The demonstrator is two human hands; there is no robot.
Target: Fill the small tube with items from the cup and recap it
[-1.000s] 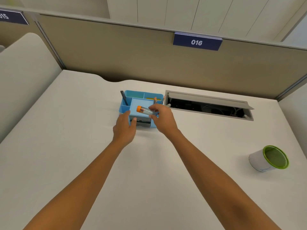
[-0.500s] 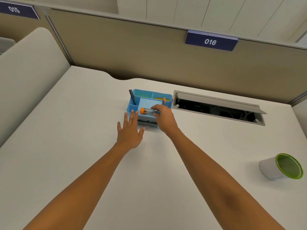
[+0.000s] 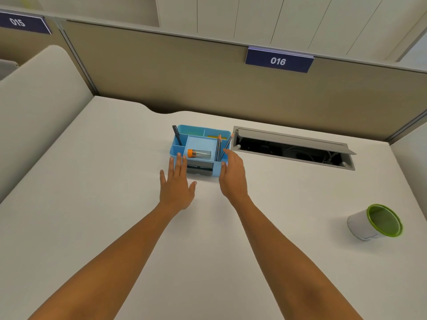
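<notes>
A small clear tube with an orange cap (image 3: 199, 154) lies on its side in the middle tray of a blue desk organizer (image 3: 198, 135). Thin pale items show inside the tube. My left hand (image 3: 178, 183) rests flat and open on the desk, fingertips at the organizer's front left corner. My right hand (image 3: 232, 175) is open at the organizer's front right corner, holding nothing. A white cup with a green rim (image 3: 375, 224) lies tipped on its side at the far right of the desk; its inside looks empty.
Pencils (image 3: 219, 147) and a dark pen (image 3: 177, 135) stand in the organizer's side slots. An open cable hatch (image 3: 293, 148) sits just right of the organizer. A beige partition (image 3: 208, 77) closes off the back of the desk.
My right hand has let go of the tube, which now lies in the organizer's tray, and has drawn back to the front right corner. My left hand has stayed flat on the desk.
</notes>
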